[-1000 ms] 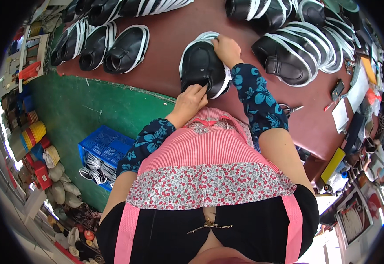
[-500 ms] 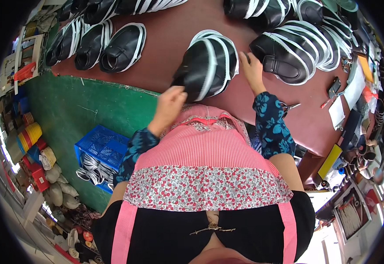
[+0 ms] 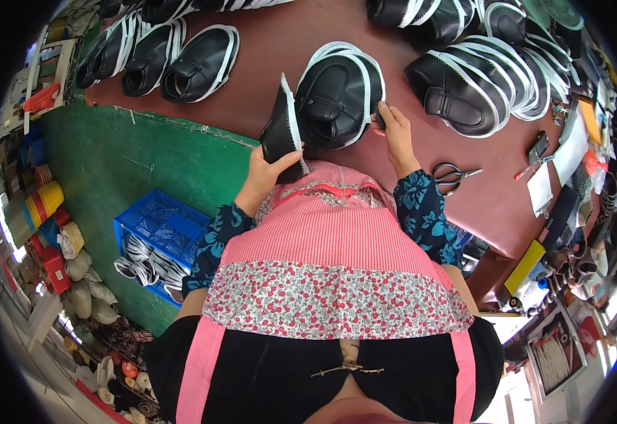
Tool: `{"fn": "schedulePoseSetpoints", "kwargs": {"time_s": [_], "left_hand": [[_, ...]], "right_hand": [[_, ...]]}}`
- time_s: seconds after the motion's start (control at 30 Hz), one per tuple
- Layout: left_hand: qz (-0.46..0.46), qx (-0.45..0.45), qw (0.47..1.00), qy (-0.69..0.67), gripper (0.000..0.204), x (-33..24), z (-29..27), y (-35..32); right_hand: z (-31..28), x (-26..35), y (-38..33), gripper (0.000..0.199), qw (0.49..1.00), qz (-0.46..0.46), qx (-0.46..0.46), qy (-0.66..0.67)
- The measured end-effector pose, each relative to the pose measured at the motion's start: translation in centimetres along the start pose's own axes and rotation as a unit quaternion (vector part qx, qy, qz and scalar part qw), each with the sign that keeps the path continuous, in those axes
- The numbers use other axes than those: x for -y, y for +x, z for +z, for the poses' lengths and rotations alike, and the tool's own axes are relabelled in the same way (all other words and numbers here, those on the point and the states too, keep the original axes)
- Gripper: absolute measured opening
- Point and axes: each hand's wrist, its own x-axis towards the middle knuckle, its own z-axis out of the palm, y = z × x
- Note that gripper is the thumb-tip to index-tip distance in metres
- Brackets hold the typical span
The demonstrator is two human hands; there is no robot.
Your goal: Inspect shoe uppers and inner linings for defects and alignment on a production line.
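Observation:
My left hand [image 3: 260, 173] grips a black shoe upper [image 3: 279, 131] with a white zigzag-edged border, tilted on edge above my lap. Beside it, a small stack of similar uppers [image 3: 330, 92] lies on the reddish-brown table; the top one carries a strap across its front. My right hand [image 3: 395, 134] is closed at the stack's right edge, with a small dark thing [image 3: 380, 119] between thumb and fingers that I cannot make out. To the right of that hand lies a pair of black-handled scissors [image 3: 453, 178].
More uppers stand in rows at the far left [image 3: 201, 65] and in an overlapping pile at the right [image 3: 464, 92]. Papers [image 3: 540, 191] and a small black device [image 3: 538, 147] lie at the table's right side. Below left is a blue crate [image 3: 160, 219] holding striped pieces.
My left hand has lifted the top upper off the stack and tipped it leftward on edge. My right hand has come down and slightly left, uncovering more of the scissors.

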Motion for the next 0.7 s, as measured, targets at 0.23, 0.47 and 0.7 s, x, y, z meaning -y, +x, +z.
{"fn": "schedulePoseSetpoints", "kwargs": {"time_s": [0.23, 0.47, 0.7], "left_hand": [[0.063, -0.025, 0.974, 0.215, 0.037, 1.4, -0.6, -1.0], [0.269, 0.037, 0.766, 0.583, 0.039, -5.6, -3.8, 7.3], [0.39, -0.034, 0.704, 0.593, 0.048, -9.6, -1.8, 23.0]], "right_hand": [[1.5, 1.3, 0.3, 0.033, 0.98, -0.088, 0.098, -0.149], [0.4, 2.0, -0.4, 0.036, 0.97, -0.115, 0.049, -0.207], [0.1, 1.4, -0.8, 0.035, 0.981, -0.061, 0.033, -0.183]]}}
